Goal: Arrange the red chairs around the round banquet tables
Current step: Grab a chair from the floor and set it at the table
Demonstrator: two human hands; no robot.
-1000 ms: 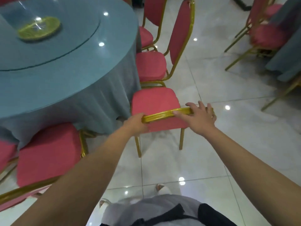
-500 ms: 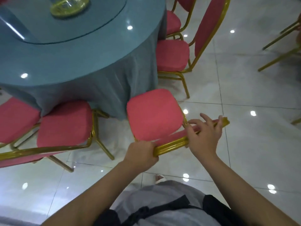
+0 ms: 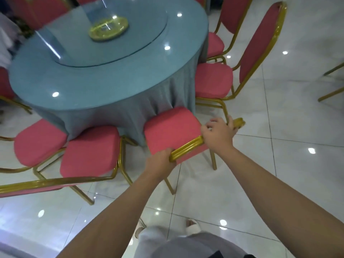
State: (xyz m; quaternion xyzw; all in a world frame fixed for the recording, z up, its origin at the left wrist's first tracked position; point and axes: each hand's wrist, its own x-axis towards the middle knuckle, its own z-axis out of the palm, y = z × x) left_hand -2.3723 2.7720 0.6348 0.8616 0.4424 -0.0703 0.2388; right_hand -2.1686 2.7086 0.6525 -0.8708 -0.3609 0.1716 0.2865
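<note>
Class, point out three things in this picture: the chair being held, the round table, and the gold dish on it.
held chair (image 3: 188,148), head view, on its gold top rail.
round table (image 3: 89,84), head view, on the bare blue cloth top.
gold dish (image 3: 109,27), head view, on its middle.

The cloth (image 3: 111,108) hides everything under the table. The seat (image 3: 171,131) hides its chair's front legs. The left hand (image 3: 160,160) hides its own fingers behind the rail (image 3: 188,148), and the right hand (image 3: 219,135) covers more of it. A chair back (image 3: 46,183) is cut off at the left edge and gold legs (image 3: 333,90) at the right. The top left corner is blurry.
</note>
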